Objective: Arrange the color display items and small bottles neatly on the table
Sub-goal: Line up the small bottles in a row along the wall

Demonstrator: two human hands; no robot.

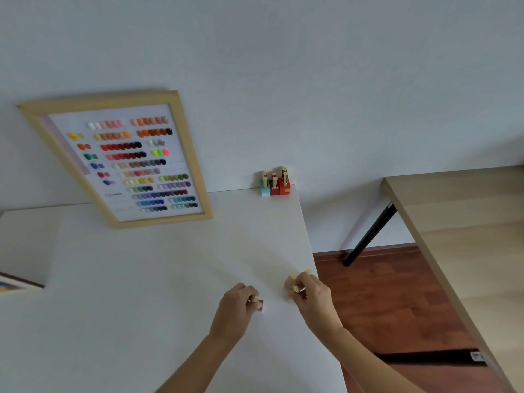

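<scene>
A wood-framed colour display board (124, 163) with rows of nail colour swatches leans against the wall at the back of the white table (141, 279). Several small bottles (274, 183) with gold caps stand grouped at the table's far right corner. My left hand (236, 307) grips a small pink bottle (259, 304) with a gold cap, resting on the table. My right hand (310, 290), near the table's right edge, is closed around pale bottles with gold caps (292, 282); how many it holds is hidden by the fingers.
A wooden table with a black leg (442, 211) stands to the right across a strip of brown wood floor (382, 293). A book or box edge (17, 283) shows at the far left. The table's right edge runs close beside my right hand.
</scene>
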